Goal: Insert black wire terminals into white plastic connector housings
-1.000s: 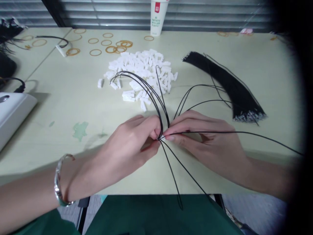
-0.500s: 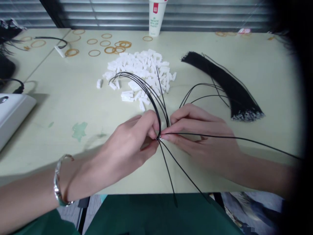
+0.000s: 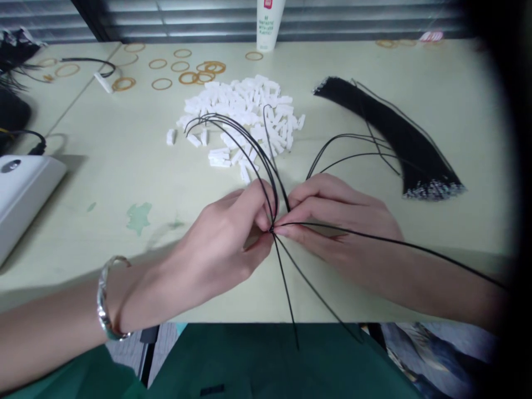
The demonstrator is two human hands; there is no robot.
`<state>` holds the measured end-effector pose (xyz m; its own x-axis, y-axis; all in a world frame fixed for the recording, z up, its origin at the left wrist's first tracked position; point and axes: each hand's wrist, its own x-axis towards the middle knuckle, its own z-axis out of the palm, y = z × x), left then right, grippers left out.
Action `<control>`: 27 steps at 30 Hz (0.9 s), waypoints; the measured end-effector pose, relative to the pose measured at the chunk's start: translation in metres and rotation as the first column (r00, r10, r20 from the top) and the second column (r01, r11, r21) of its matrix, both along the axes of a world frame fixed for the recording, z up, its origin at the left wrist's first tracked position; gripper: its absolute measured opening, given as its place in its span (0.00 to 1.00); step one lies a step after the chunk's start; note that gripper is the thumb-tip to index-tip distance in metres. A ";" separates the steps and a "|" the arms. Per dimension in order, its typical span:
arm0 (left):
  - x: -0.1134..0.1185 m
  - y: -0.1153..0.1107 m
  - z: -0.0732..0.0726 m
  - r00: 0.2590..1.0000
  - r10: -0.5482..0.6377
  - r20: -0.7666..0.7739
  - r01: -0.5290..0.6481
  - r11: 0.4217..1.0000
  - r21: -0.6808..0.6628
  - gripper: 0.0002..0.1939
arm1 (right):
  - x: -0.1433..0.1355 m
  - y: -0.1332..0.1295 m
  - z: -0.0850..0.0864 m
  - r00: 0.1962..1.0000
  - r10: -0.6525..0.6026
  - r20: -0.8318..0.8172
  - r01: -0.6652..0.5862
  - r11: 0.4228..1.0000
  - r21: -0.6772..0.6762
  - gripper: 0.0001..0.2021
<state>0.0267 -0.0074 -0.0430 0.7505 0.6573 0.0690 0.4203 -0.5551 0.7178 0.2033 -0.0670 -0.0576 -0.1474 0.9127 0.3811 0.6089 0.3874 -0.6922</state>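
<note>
My left hand (image 3: 224, 238) pinches several thin black wires (image 3: 272, 180) where they meet near the middle of the view; a silver bracelet (image 3: 103, 302) is on that wrist. Touching the same spot, the fingertips of my right hand (image 3: 336, 221) are closed on black wire too. One wire (image 3: 399, 242) runs right over my right hand, and others hang down past the table's front edge. Whatever sits between the fingertips is mostly hidden. Behind my hands lies a pile of small white plastic connectors (image 3: 245, 102).
A flat bundle of black wires (image 3: 386, 130) lies at the right. Rubber bands (image 3: 214, 67) and a paper cup (image 3: 269, 27) stand along the back of the table (image 3: 103, 194). A white device (image 3: 25, 194) is at the left edge.
The view has shifted slightly. One black wire has come apart from the curved group above my left hand. Both hands remain together at the wires.
</note>
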 end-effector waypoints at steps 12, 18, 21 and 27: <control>0.000 0.000 0.001 1.000 -0.015 0.003 0.015 1.000 0.009 0.14 | 0.003 0.002 -0.001 0.998 0.055 0.026 -0.054 0.997 -0.048 0.03; -0.003 0.003 0.002 0.998 0.008 0.062 -0.008 1.000 0.001 0.09 | 0.017 -0.015 0.006 1.000 0.004 -0.029 -0.008 0.991 -0.137 0.13; -0.003 0.003 0.001 0.990 0.021 0.137 -0.026 0.999 0.034 0.08 | 0.023 -0.018 0.010 0.997 0.027 0.076 0.002 0.932 -0.362 0.11; -0.004 0.002 -0.002 0.970 -0.160 0.183 0.123 0.972 0.200 0.08 | 0.001 0.006 0.008 0.962 0.074 -0.263 -0.173 0.911 -0.374 0.37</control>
<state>0.0228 -0.0057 -0.0445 0.7942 0.5070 0.3349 0.1888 -0.7298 0.6570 0.2040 -0.0608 -0.0499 -0.2186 0.9752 0.0362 0.3723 0.1176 -0.9206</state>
